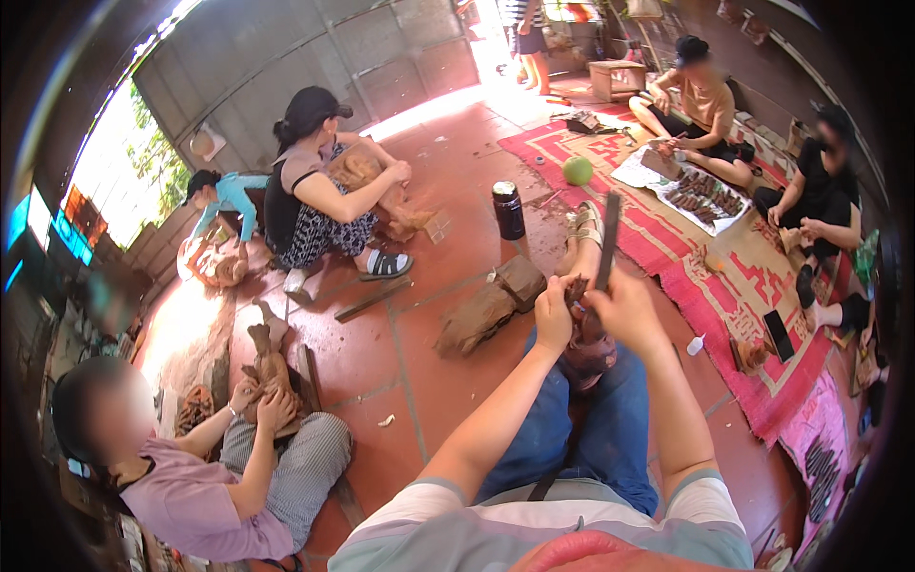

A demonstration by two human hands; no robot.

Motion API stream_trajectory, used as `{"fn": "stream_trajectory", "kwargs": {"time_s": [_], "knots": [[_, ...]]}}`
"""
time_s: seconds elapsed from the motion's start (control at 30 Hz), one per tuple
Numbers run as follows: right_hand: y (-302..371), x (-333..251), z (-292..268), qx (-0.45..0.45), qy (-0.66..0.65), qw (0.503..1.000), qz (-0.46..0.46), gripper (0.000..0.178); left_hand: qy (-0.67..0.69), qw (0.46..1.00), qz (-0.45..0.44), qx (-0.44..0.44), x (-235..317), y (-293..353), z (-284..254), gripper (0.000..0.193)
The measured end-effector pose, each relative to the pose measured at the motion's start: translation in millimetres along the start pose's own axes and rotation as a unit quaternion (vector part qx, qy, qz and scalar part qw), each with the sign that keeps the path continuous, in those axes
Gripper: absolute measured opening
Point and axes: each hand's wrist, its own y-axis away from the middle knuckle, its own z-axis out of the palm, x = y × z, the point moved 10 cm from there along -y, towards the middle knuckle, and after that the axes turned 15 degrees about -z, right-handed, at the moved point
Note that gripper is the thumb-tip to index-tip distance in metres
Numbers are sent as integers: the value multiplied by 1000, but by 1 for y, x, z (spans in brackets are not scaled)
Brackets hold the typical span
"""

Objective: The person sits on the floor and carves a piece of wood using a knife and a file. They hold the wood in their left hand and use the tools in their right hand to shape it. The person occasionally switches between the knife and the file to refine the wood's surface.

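Note:
Above my lap, my left hand point(553, 316) is closed around a small dark brown carved wooden piece point(576, 290). Close beside it, my right hand point(626, 313) grips a long, flat, dark file-like bar point(608, 238), which points up and away from me. Its lower end is hidden by my fingers, so I cannot tell whether it touches the wood. Under both hands, between my knees, lies a dark reddish-brown rounded thing point(588, 358); its kind is unclear. A rough wooden block point(481, 319) rests on the tiles just left of my knees.
A dark tumbler point(508, 212) stands ahead, near a green round fruit point(578, 171) on the red patterned mat point(681, 296). A phone point(779, 337) lies at the right. Several people sit or squat around with wooden carvings point(272, 367). Small dark pieces point(707, 197) cover a white sheet.

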Motion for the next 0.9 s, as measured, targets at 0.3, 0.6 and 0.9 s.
{"fn": "stream_trajectory", "kwargs": {"time_s": [0.3,0.6,0.9], "knots": [[-1,-4,-9,30,-74,996,34,16,7,1000,-8,-8,2,-1,-1,55],[1,0,1,-2,-40,999,15,32,18,1000,-18,1,1,1,-2,56],[-16,19,-14,11,-61,997,38,22,-1,999,-37,-12,2,2,6,55]]}}
